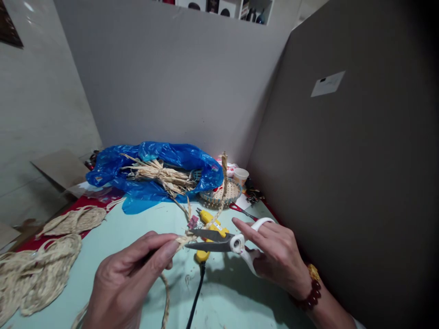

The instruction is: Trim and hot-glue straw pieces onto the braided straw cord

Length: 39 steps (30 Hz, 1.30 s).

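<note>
Between thumb and forefinger, my left hand point(128, 276) pinches the end of a pale braided straw cord point(184, 241). A lower length of cord point(166, 297) hangs below that hand. My right hand point(276, 256) has its fingers through the handles of white-handled scissors point(236, 244). The parted dark blades point left, their tips close around the frayed fibres by my left fingertips. Whether the blades touch the fibres I cannot tell. Just behind the blades lies a yellow glue gun point(211, 220) with a black lead.
A blue plastic bag point(116, 160) holding dried straw point(161, 173) lies at the back. Near it stand a small woven basket point(219, 199) and a paper cup point(241, 175). Red-handled scissors point(242, 210) lie right of the glue gun. Coiled braids point(51, 274) fill the left side. Grey panels enclose the table.
</note>
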Tool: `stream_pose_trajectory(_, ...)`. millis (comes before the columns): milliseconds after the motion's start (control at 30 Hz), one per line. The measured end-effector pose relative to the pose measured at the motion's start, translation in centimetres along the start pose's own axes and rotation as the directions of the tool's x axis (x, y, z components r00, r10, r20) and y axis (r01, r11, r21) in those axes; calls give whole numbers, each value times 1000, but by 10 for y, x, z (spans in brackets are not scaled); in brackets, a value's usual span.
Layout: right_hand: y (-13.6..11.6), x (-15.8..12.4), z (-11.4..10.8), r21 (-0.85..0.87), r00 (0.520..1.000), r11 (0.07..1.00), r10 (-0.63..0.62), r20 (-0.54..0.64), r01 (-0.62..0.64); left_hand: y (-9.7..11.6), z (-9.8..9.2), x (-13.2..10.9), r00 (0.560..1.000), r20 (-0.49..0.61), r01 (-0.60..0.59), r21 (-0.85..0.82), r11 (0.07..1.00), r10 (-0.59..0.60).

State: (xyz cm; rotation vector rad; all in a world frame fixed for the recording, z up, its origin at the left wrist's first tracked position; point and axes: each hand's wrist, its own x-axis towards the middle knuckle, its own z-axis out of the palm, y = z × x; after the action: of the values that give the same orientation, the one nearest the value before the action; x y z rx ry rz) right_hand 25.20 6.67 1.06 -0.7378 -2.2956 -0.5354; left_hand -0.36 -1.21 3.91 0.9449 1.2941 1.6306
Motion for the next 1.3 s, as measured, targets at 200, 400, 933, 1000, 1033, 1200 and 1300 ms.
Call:
stream_pose_trajectory(200,-2,0,0,19,999,999,35,26,-35,-8,-3,-5,983,-119,-113,188,976,137)
stream_pose_trajectory(400,-3,-3,7,66,998,996,55,17,-56,-12,-2,-5,971,-149,-145,241,960,185)
stream_pose_trajectory(933,-8,-7,15,26,996,996,91,3,-91,-9,4,-5,964,-109,-202,284,937,241)
stream_pose_trajectory(1000,-7,-9,17,47,995,994,95,-4,-95,-12,3,-4,972,-110,-177,242,954,208)
stream_pose_trajectory(1033,-7,-9,18,56,995,994,94,-8,-94,-13,3,-4,975,-109,-166,225,960,194)
stream_pose_trajectory(1200,-7,-5,13,80,997,995,66,-45,-62,-15,2,-4,973,-113,-176,187,966,199)
stream_pose_trajectory(1300,-9,-3,10,87,997,994,63,-41,-60,-15,0,-2,972,-110,-187,179,966,209)
